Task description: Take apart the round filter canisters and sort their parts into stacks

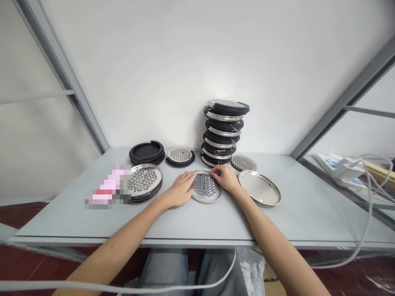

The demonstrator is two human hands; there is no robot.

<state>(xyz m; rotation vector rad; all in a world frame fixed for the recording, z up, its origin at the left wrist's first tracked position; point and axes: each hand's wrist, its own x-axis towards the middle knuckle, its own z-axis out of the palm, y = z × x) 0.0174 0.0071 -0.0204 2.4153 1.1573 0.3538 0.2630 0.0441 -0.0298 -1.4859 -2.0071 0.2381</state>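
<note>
A round metal grater plate [206, 187] with a raised rim lies flat on the table in front of me. My left hand [180, 190] rests at its left edge, fingers stretched out over the rim. At the plate's upper right rim, the fingers of my right hand [224, 176] are pinched together; a small dark spot shows at the fingertips, too small to name. Left of my hands is a stack of similar grater plates [145, 180]. To the right lie shallow round metal lids or trays [259, 188], one on another.
Behind my hands rises a tall stack of black and metal round pieces [222, 133] with wire clasps. Black rings [146, 152], a grater disc in a black holder [180, 156] and loose perforated discs [244, 163] stand along the wall. A white cable [370, 213] hangs at right.
</note>
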